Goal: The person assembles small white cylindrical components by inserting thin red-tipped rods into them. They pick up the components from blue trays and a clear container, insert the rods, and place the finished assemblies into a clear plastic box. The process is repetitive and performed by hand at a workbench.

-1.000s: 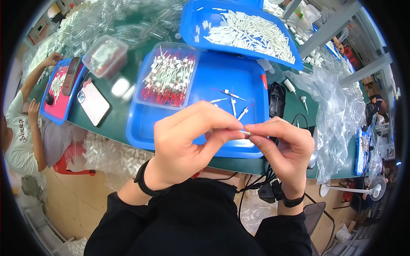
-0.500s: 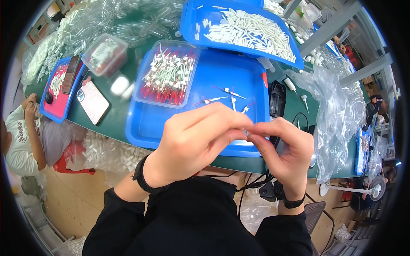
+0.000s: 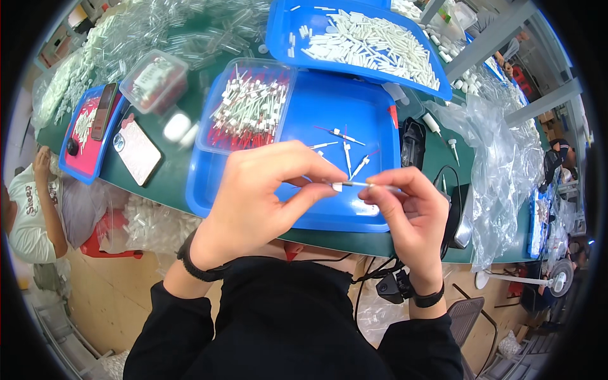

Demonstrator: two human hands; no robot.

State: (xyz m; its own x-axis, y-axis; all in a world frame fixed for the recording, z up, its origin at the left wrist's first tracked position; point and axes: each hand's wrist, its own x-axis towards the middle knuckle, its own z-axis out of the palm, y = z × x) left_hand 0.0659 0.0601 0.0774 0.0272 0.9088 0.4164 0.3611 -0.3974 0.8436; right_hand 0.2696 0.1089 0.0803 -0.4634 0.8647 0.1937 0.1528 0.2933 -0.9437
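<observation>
Left hand (image 3: 266, 196) pinching the white-tipped end of a thin, pale rod-shaped part (image 3: 354, 184) between thumb and forefinger; right hand (image 3: 408, 212) pinching the other end, fingers curled. Held level above the near edge of a shallow blue plastic tray (image 3: 373, 120), just over a dark green tabletop (image 3: 171, 183).

Lying loose on the tray floor, a few more slim white-and-red pieces (image 3: 347, 149). Set in the tray's left part, a clear rectangular plastic box (image 3: 247, 104) heaped with white-and-red parts. Beyond, overlapping the far rim, a second blue tray (image 3: 361, 38) piled with short white tubes.

Left along the table: a smaller clear lidded tub (image 3: 154, 79), a phone in a pink case (image 3: 136, 152), a pink-lined blue tray (image 3: 85, 136). Heaped across the far left, clear plastic tubes (image 3: 158, 28). To the right, crumpled clear plastic bags (image 3: 494, 164). Below, pale wooden floor (image 3: 107, 297); at far left, a seated person in a white shirt (image 3: 28, 209).
</observation>
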